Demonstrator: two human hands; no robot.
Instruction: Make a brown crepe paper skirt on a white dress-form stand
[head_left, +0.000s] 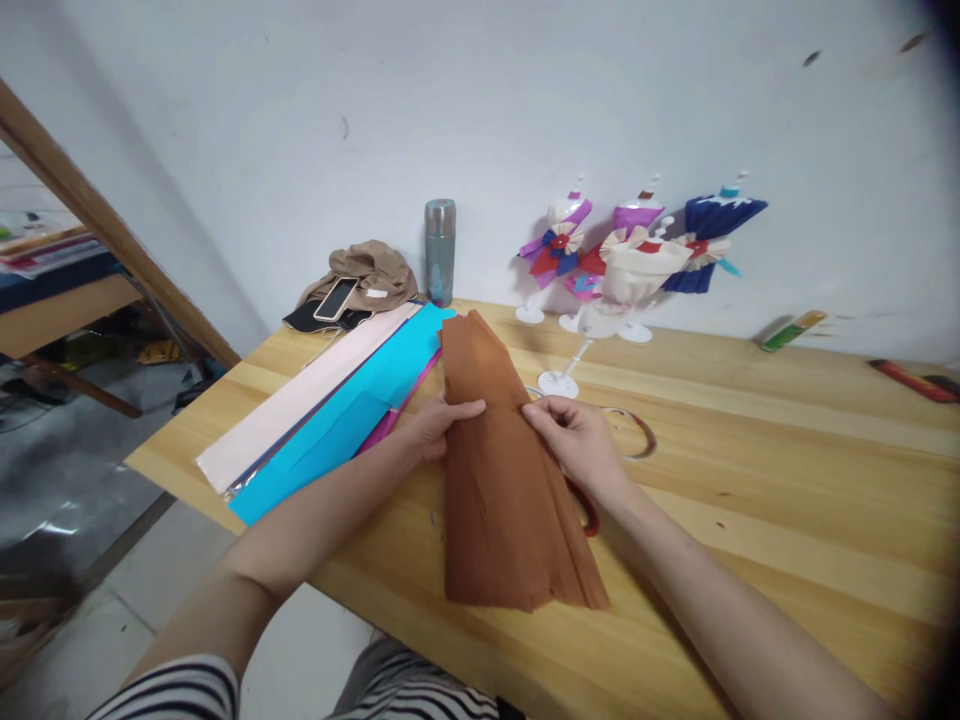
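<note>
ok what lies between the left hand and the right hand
The brown paper: in the head view it spans the gap from left hand to right hand.

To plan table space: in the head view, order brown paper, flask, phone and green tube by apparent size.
1. Brown paper
2. Flask
3. Phone and green tube: too alike to rank

A grey flask [439,255] stands beside beige cloth [373,268] and a phone [336,298].

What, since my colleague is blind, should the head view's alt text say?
A person's left hand and right hand hold a brown sheet by opposite edges over a wooden table. A blue sheet lies to the left; colourful decorations on white stands rise behind.
</note>
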